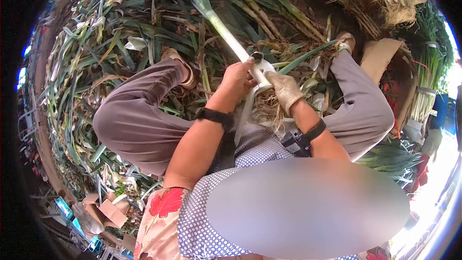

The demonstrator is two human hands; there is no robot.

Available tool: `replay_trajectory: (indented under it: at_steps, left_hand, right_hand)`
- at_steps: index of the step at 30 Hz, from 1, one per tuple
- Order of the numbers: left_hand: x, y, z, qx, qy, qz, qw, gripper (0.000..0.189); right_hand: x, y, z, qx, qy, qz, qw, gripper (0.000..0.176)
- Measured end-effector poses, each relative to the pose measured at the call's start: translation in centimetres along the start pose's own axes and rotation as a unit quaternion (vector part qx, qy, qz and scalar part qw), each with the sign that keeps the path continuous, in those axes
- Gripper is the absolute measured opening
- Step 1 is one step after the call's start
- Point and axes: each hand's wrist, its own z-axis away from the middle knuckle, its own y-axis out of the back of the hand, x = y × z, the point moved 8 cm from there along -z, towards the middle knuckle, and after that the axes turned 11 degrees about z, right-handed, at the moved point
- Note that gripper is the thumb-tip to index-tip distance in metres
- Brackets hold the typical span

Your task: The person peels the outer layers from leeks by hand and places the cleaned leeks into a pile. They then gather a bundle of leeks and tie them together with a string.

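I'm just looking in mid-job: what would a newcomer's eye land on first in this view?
First is the long leek at the centre, its white stalk slanting up and away from the lap. The left hand grips the stalk, and the gloved right hand holds its root end. A heap of loose green leaves spreads around the bent knees, and bundles of leeks stand at the right edge.

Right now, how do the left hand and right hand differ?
The left hand is bare; the right hand wears a soiled, light glove. The left hand wraps the white stalk of the leek; the right hand grips lower down, by the roots. Shared: both hold the same leek, and each wrist carries a black band.
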Motion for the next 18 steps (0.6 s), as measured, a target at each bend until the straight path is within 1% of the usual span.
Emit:
replay_trajectory:
  at_steps: [1,2,3,4,5,7,8,9,10,11,12,13,14,16,17,18]
  left_hand:
    - [0.0,-0.1,-0.1,-0.002,-0.009,0.006,1.000,0.029]
    - [0.3,-0.1,-0.6,0.019,-0.048,0.050,0.997,0.026]
    - [0.9,-0.2,-1.0,-0.002,-0.050,0.055,0.997,0.027]
    - [1.7,0.2,-1.4,-0.002,-0.048,0.050,0.998,0.027]
    - [2.5,0.6,-1.7,-0.002,-0.047,0.046,0.998,0.027]
    - [2.9,0.7,-1.6,-0.012,-0.046,0.053,0.997,0.027]
    - [2.9,0.2,-1.6,-0.026,-0.044,0.061,0.997,0.027]
    - [2.9,-0.2,-1.6,-0.040,-0.042,0.071,0.996,0.027]
    - [2.7,-0.5,-1.4,-0.049,-0.034,0.069,0.996,0.027]
    - [2.5,-0.8,-1.1,-0.057,-0.026,0.069,0.996,0.028]
    - [2.4,-0.9,-0.8,-0.064,-0.020,0.070,0.995,0.029]
    - [2.4,-1.0,-0.6,-0.071,-0.016,0.071,0.995,0.029]
    - [2.0,-0.3,-1.8,-0.078,-0.010,0.093,0.993,0.027]
    - [1.2,0.2,-3.1,-0.104,0.015,0.123,0.987,0.021]
    - [2.8,-1.3,0.3,-0.073,-0.066,0.074,0.992,0.019]
    - [2.8,-1.0,-0.4,-0.075,-0.054,0.048,0.995,0.018]
  right_hand:
    - [-1.3,2.1,0.3,0.084,0.087,0.139,0.983,0.044]
    - [-2.7,4.2,1.3,0.165,0.169,0.273,0.933,0.040]
    - [-4.1,5.7,2.7,0.239,0.246,0.399,0.851,0.036]
    - [-3.0,9.4,3.1,0.256,0.143,0.144,0.945,0.037]
    - [-0.8,11.6,3.6,0.251,0.029,-0.123,0.960,0.037]
    - [0.8,15.9,2.5,0.227,0.021,-0.021,0.973,0.040]
    - [-1.1,14.4,3.0,0.118,-0.039,0.154,0.980,0.039]
    - [-5.2,11.8,5.5,0.100,-0.028,0.250,0.963,0.036]
    - [-6.3,9.3,5.6,0.041,0.019,0.256,0.966,0.040]
    - [-8.1,7.2,6.8,0.025,0.015,0.314,0.949,0.045]
    - [-9.3,5.7,6.6,0.063,0.112,0.398,0.908,0.044]
    - [-10.4,4.2,6.7,0.121,0.199,0.481,0.845,0.043]
    - [-12.3,1.9,7.5,0.172,0.275,0.523,0.788,0.043]
    - [-12.9,-1.5,7.5,0.225,0.402,0.583,0.670,0.038]
    - [-13.0,-3.0,7.0,0.228,0.453,0.607,0.612,0.034]
    - [-12.0,-3.6,5.6,0.123,0.430,0.552,0.704,0.023]
